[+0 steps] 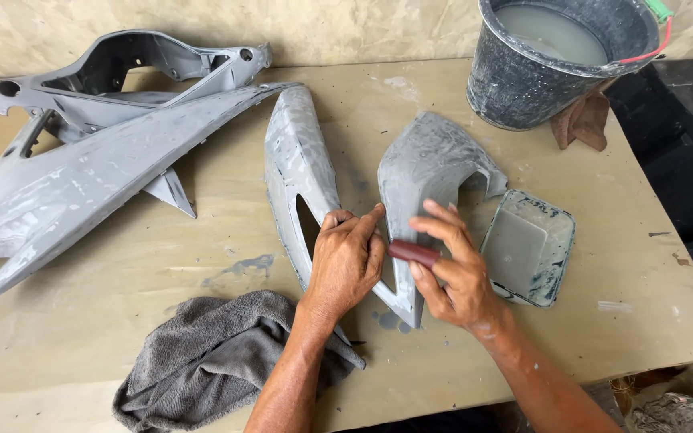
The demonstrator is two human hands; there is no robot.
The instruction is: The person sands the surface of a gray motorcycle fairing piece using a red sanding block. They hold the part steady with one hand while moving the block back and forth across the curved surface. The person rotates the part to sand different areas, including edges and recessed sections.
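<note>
A grey primed fairing panel (411, 184), forked into two long arms and streaked with wet sanding marks, lies mid-table on the plywood table (122, 281). The left hand (346, 265) presses down on its inner edge, fingers curled around it. The right hand (455, 269) pinches a small dark-red sanding piece (413, 252) against the panel. Just right sits a shallow rectangular tray (531, 244) of murky water; a grey rag (210, 353) lies near, larger grey fairing pieces (82, 168) left, a dark bucket (559, 64) behind.

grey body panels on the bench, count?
3: a U-shaped panel under both hands at centre, a long pointed panel at left, a frame-like panel behind it. Nothing obviously hidden.
</note>
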